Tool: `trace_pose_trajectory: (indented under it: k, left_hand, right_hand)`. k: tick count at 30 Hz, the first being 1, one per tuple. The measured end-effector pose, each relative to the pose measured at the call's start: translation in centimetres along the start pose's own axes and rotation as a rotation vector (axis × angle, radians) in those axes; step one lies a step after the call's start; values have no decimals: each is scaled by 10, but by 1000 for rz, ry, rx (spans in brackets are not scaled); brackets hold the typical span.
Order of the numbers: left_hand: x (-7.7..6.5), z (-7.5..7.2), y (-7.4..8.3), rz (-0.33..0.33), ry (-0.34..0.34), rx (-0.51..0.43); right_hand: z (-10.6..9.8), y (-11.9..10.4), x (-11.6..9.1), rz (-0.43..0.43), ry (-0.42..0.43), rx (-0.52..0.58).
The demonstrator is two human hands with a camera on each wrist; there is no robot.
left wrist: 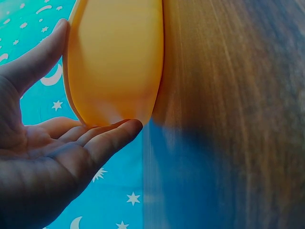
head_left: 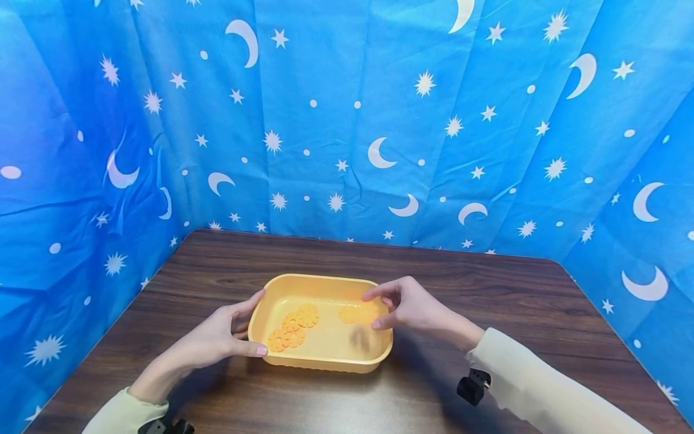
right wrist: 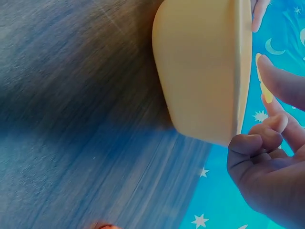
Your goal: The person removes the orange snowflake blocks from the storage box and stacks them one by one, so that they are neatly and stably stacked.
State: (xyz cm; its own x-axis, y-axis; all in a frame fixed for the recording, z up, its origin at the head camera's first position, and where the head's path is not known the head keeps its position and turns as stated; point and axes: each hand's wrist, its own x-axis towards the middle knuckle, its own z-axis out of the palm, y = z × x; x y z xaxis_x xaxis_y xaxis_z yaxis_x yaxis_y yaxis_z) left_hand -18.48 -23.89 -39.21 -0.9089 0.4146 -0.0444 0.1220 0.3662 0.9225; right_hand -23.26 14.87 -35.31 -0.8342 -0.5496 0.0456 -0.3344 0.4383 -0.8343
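Note:
A shallow yellow plastic basin (head_left: 320, 366) with rounded corners stands on the table. Across its left end my left hand (head_left: 217, 340) holds it, thumb at the near corner and fingers at the far side; in the left wrist view, the fingertips (left wrist: 133, 125) lie along its end wall. Over the right end, my right hand (head_left: 414, 304) pinches a thin orange notched disc (right wrist: 263, 81) between thumb and index finger, its other fingers curled at the rim. Several flat orange flower-shaped discs (head_left: 294, 337) lie overlapping in the left part of the basin. Another orange disc (head_left: 347, 314) shows near the pinching fingers.
The basin is on a dark wood-grain table (head_left: 488, 337). A blue cloth (head_left: 325, 78) with white moons and stars hangs behind the table and along both sides. Black wrist cameras (head_left: 473, 387) sit on the pale sleeves (head_left: 537, 377).

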Motion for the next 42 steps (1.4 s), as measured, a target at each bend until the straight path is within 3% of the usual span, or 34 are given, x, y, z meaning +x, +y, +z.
trace_pose_trajectory:
  k: [16, 25, 34, 42]
  left_hand:
    - [0, 0, 0, 3, -3, 8]
    - [0, 0, -1, 11, -3, 8]
    - [1, 1, 0, 5, 0, 19]
    - [0, 0, -1, 6, 5, 17]
  right_hand:
    - [-19, 18, -17, 15, 72, 9]
    - [-29, 25, -27, 91, 121, -20]
    - [-38, 37, -36, 94, 148, -37]
    - [-46, 50, -45, 143, 171, 3]
